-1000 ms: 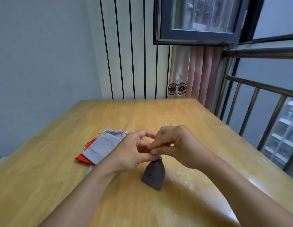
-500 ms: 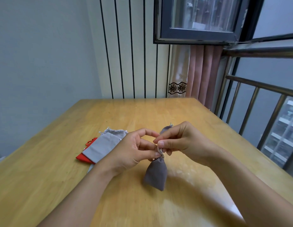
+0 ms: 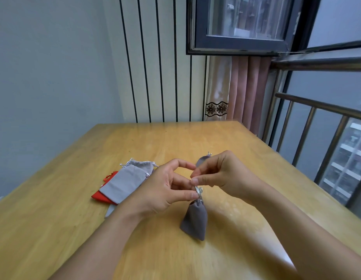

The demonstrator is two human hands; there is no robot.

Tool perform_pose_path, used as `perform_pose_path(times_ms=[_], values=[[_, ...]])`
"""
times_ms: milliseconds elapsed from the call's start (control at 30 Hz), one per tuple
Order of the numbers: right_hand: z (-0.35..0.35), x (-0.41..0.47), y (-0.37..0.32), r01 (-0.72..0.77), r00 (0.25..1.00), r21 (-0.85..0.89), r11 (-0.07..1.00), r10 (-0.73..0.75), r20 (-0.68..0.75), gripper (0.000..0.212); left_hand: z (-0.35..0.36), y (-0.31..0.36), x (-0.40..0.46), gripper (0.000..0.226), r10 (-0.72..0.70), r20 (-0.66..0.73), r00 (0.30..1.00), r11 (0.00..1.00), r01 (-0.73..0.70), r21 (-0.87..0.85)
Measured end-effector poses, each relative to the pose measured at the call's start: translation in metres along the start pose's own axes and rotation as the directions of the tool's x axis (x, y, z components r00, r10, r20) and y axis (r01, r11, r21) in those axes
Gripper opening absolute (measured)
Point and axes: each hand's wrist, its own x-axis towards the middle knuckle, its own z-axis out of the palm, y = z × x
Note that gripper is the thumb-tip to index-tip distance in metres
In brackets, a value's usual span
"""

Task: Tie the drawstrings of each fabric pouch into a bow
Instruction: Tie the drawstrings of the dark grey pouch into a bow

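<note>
Dark grey pouch (image 3: 194, 220): hangs over the table (image 3: 74, 229), held by its silver drawstring (image 3: 198, 190). Left hand (image 3: 165, 190) and right hand (image 3: 220, 174): thumb and fingertips pinch the drawstring. Light grey pouches (image 3: 125, 183) on red pouch (image 3: 100, 197), left. No writing legible.

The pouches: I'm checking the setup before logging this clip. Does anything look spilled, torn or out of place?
Nothing stands out. Both hands, left and right, pinch the silver drawstring of the dark grey pouch. The light grey pouches lie loosely overlapped on a red pouch on the table, none visibly damaged.
</note>
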Motion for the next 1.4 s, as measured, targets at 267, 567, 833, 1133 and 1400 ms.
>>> perform_pose_path(times_ms=[267, 567, 833, 1133, 1400], values=[[0.007, 0.0, 0.006, -0.14, 0.982, 0.242, 0.96, 0.165, -0.088, 0.01, 0.003, -0.001, 0.003, 0.04, 0.051, -0.2, 0.978, 0.994, -0.07, -0.085], [0.019, 0.002, 0.012, -0.252, 0.937, 0.457, 0.853, 0.334, -0.105, 0.017, 0.011, -0.008, 0.008, 0.013, 0.019, -0.336, 0.942, 0.976, -0.09, -0.197], [0.017, 0.001, 0.012, -0.245, 0.959, 0.433, 0.867, 0.284, -0.025, 0.016, 0.007, -0.011, 0.009, 0.01, -0.003, -0.455, 0.89, 0.988, -0.066, -0.137], [0.016, 0.002, 0.017, -0.226, 0.962, 0.317, 0.921, 0.261, -0.074, 0.013, 0.008, -0.01, 0.008, 0.01, 0.01, -0.438, 0.899, 0.992, -0.064, -0.109], [0.012, 0.003, 0.017, -0.218, 0.974, 0.273, 0.937, 0.227, 0.0, 0.015, 0.005, -0.011, 0.008, 0.013, -0.026, -0.397, 0.917, 0.977, -0.061, -0.206]])
